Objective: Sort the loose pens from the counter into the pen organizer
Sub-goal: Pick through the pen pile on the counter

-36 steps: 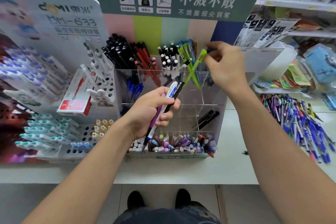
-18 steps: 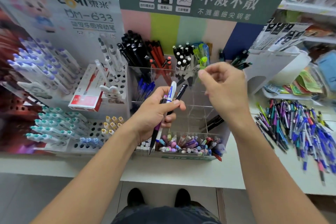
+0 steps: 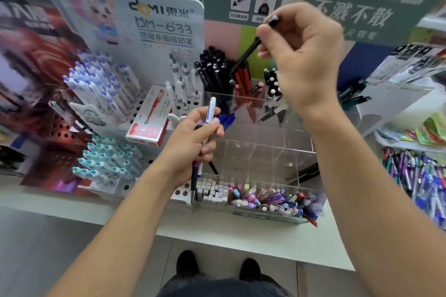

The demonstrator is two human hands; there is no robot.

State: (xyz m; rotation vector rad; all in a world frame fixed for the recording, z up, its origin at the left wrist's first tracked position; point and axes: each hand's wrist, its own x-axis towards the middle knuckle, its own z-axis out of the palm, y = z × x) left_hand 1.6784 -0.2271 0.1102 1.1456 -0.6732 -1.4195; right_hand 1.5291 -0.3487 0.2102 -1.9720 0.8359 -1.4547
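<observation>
- While I watch the head view, the white counter [image 3: 241, 236] runs across the lower half, from 9 o'clock to 3 o'clock.
- On it, at centre, I see the clear pen organizer [image 3: 260, 152], tiered into compartments; several middle compartments show only bare walls.
- At 12 o'clock the rear compartments hold upright black pens [image 3: 214, 67] and red pens [image 3: 242, 79].
- At 3 o'clock a pile of loose pens [image 3: 415, 181] lies on the counter, well apart from the organizer.
- At 6 o'clock the front tray carries mixed coloured pens [image 3: 270, 199].
- My right hand [image 3: 304, 50] is raised above the rear compartments; thumb and fingers pinch a black pen [image 3: 246, 54], which tilts down toward 7 o'clock with its tip just above the black and red pens.
- My left hand [image 3: 195, 144] sits lower, in front of the organizer, fingers curled round a small bundle of pens [image 3: 211, 109]; a white and blue one points toward 12 o'clock.
- I see the two hands apart, not touching.
</observation>
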